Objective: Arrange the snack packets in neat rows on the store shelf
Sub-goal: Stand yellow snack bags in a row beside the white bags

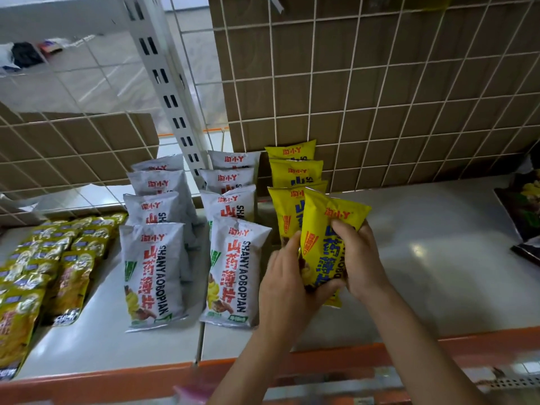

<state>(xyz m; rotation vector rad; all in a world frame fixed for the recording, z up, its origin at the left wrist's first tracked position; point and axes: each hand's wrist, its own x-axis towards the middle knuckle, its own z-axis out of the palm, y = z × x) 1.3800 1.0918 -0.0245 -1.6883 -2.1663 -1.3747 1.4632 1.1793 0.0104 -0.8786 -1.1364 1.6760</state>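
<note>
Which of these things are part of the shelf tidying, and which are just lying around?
Part of the job: yellow packet held by left hand and right hand; yellow row behind it; white packets; shelf.
Just lying about: cardboard at the back; dark packets at right edge; floor clutter.

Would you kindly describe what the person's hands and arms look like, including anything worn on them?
Both hands are bare: the left hand and right hand wear no gloves, and no rings show on the visible fingers. The left forearm and right forearm are uncovered to the frame's edge, with no sleeve, watch or bracelet in view.
</note>
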